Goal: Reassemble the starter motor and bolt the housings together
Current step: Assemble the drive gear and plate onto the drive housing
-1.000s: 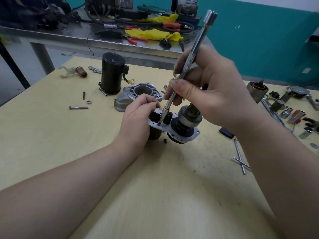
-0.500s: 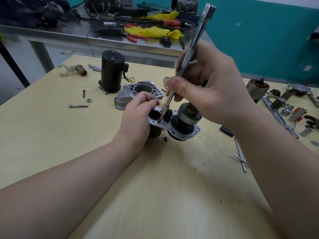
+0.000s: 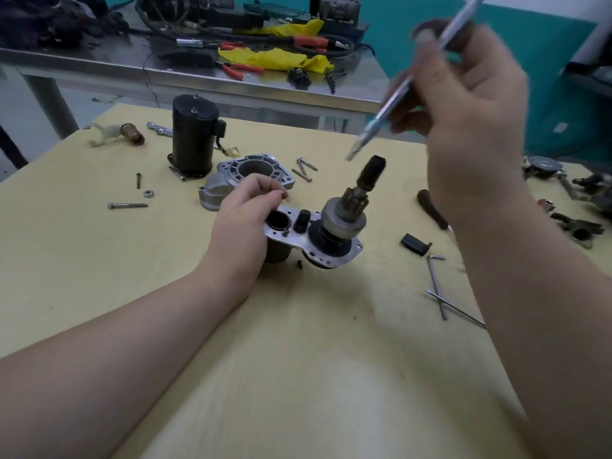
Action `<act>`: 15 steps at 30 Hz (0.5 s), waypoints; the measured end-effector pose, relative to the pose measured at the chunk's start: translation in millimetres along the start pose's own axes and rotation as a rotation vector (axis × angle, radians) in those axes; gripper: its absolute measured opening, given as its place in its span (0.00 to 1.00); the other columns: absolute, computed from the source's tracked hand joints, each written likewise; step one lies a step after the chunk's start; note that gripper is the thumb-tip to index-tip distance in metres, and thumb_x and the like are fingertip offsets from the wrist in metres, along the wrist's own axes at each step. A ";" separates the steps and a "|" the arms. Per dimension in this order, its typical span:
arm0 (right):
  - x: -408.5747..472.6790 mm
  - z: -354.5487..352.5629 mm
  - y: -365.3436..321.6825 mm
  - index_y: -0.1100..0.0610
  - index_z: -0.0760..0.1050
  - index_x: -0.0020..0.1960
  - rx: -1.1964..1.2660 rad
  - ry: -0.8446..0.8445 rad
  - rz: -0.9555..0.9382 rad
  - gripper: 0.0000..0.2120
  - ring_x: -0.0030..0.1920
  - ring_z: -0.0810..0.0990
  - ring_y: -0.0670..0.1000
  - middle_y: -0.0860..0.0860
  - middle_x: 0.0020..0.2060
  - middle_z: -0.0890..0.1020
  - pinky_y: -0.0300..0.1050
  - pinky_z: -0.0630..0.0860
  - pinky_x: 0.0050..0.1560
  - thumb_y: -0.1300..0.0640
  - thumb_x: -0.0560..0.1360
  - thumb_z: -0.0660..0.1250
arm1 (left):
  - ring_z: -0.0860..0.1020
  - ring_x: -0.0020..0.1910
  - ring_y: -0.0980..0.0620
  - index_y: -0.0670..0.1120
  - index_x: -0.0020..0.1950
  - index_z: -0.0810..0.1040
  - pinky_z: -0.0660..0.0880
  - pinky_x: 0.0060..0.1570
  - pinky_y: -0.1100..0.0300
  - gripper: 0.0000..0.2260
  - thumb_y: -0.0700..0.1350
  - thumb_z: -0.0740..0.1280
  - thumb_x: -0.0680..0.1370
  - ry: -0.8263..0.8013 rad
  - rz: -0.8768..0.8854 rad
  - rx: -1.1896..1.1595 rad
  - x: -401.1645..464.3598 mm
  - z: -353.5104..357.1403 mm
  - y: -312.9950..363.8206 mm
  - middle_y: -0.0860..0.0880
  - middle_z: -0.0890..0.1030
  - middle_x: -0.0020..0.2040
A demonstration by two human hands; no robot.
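The starter motor sub-assembly [image 3: 318, 236], a silver plate with a pinion gear and black shaft sticking up, stands at the middle of the yellow table [image 3: 298, 359]. My left hand [image 3: 245, 223] grips its left end, fingers curled over the plate's edge. A small screw [image 3: 285, 231] stands in the plate beside the round opening. My right hand [image 3: 463, 104] holds a long silver screwdriver [image 3: 394, 97], blurred, raised up and to the right with its tip above and clear of the assembly. The grey nose housing [image 3: 251, 173] lies behind my left hand. The black motor body [image 3: 193, 139] stands upright beyond it.
Loose bolts [image 3: 127, 205], a nut [image 3: 149, 193] and screws [image 3: 304, 168] lie around the housing. Allen keys [image 3: 438, 286] and a black block [image 3: 414, 244] lie to the right. More parts [image 3: 576, 200] crowd the right edge. A steel bench [image 3: 198, 67] with pliers and yellow cloth stands behind.
My right hand has lifted the screwdriver off the screw in the plate and swung it up and to the right. My left hand still grips the assembly.
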State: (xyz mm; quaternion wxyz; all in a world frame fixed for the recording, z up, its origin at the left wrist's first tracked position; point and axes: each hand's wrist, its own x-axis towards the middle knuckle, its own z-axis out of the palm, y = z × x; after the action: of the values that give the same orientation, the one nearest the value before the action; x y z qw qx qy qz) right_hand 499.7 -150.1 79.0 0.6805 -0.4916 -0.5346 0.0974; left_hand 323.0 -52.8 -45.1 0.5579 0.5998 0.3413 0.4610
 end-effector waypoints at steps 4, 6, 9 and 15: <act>-2.3 -53.9 3.8 0.57 0.79 0.52 -0.202 0.249 0.237 0.06 0.30 0.70 0.46 0.52 0.31 0.72 0.43 0.65 0.27 0.56 0.84 0.65 | 0.77 0.42 0.60 0.54 0.42 0.82 0.71 0.44 0.55 0.06 0.49 0.67 0.77 0.031 -0.018 0.009 -2.6 -1.1 3.2 0.59 0.81 0.40; -19.2 -80.3 14.0 0.54 0.83 0.55 -0.475 0.146 0.363 0.06 0.28 0.71 0.43 0.49 0.31 0.76 0.38 0.66 0.28 0.53 0.81 0.70 | 0.78 0.43 0.53 0.55 0.43 0.83 0.73 0.43 0.51 0.05 0.49 0.67 0.76 0.029 -0.034 -0.014 -5.2 0.1 6.0 0.57 0.81 0.40; -52.2 -117.5 23.0 0.47 0.81 0.65 -0.843 -0.096 0.560 0.17 0.29 0.79 0.39 0.37 0.28 0.81 0.40 0.76 0.34 0.45 0.77 0.75 | 0.81 0.44 0.47 0.54 0.44 0.83 0.80 0.40 0.43 0.05 0.48 0.67 0.75 0.033 -0.067 -0.065 -14.2 7.1 10.3 0.56 0.82 0.40; -94.4 -151.2 33.9 0.41 0.80 0.62 -1.014 -0.164 0.689 0.14 0.30 0.81 0.45 0.47 0.33 0.85 0.44 0.77 0.31 0.49 0.78 0.73 | 0.80 0.41 0.47 0.54 0.42 0.82 0.77 0.36 0.46 0.06 0.47 0.66 0.75 0.003 -0.087 -0.136 -34.7 30.7 14.1 0.53 0.80 0.39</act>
State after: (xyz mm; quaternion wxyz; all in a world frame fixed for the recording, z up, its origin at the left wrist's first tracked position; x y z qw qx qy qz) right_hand 598.9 -280.8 1.5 0.2481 -0.8892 -0.3754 0.0830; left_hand 338.3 -97.8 -35.7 0.6166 0.5443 0.3357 0.4592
